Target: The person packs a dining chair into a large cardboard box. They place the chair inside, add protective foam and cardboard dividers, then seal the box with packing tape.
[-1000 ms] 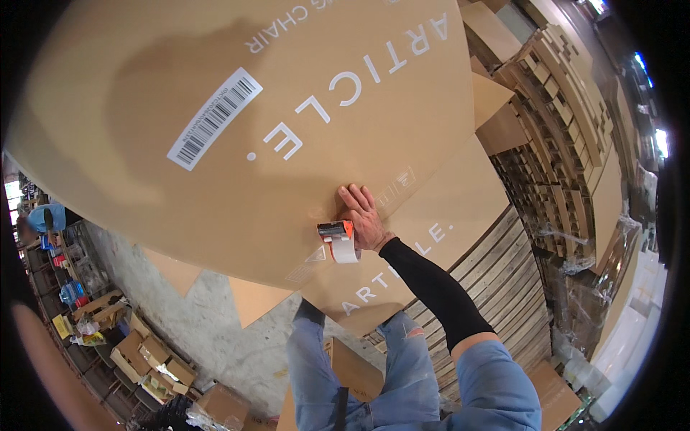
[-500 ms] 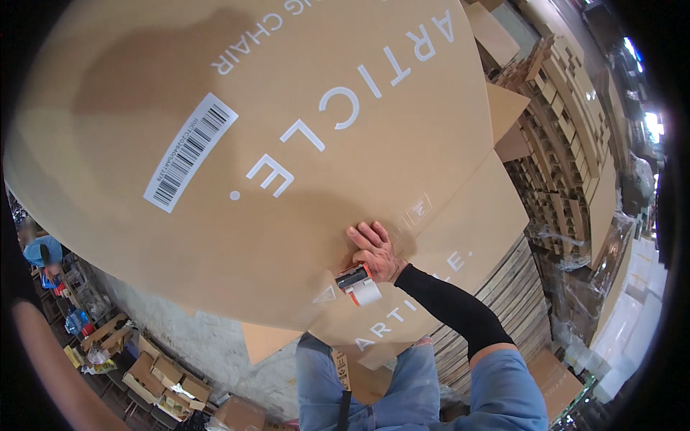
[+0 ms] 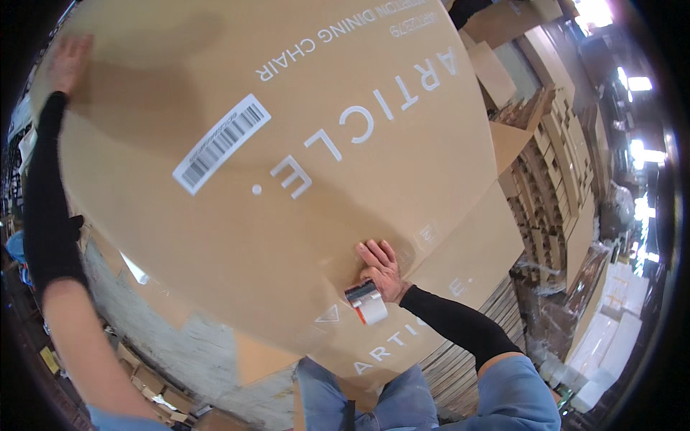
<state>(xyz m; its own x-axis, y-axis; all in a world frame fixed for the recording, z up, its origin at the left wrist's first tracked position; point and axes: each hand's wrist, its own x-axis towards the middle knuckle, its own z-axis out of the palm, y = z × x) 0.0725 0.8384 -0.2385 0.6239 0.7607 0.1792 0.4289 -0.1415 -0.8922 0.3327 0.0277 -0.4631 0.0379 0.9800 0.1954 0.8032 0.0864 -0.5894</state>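
Observation:
A very large brown cardboard carton (image 3: 237, 237) fills most of the view, with white lettering and a white barcode label (image 3: 221, 144) on its top. My right hand (image 3: 381, 269) lies on the carton near its front edge, fingers stretched forward. Held against the thumb side of that hand is a tape dispenser (image 3: 367, 302) with a pale roll and orange edges; how the thumb grips it is hidden. Over at the far left edge of the carton rests my left hand (image 3: 70, 65), fingers extended and blurred, with nothing visible in it.
Cardboard flaps (image 3: 509, 147) stick out at the carton's right side and at its lower left. Stacked folded cardboard (image 3: 560, 187) stands on the right, beside wooden slats (image 3: 460, 373). Open boxes (image 3: 154, 388) lie on the floor at lower left.
My left arm has swung into view and its hand now lies on the carton's far left. The carton appears shifted slightly right in the picture. My right hand keeps its place with the tape dispenser.

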